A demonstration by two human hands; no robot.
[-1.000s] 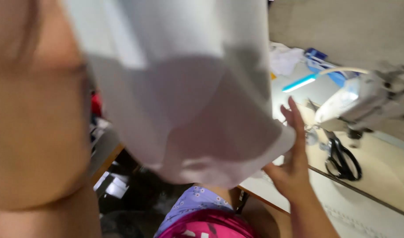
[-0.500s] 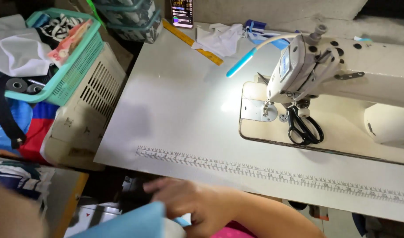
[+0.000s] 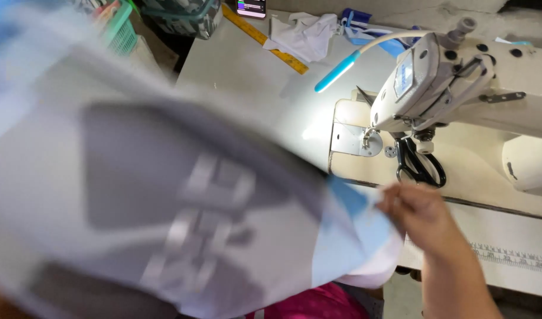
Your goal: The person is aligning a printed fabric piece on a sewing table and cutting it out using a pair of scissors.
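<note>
White garment [image 3: 164,212], blurred and marked with a grey patch, hangs close to the camera over the left part of the bench [image 3: 247,88]. Its light blue edge is pinched in the right hand [image 3: 415,212], just before the sewing machine [image 3: 460,82] and black scissors [image 3: 421,168]. The left hand is out of view.

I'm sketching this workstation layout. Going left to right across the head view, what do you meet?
Blurred pale fabric → right hand gripping its edge → black scissors under the sewing machine head → machine arm at far right.
</note>
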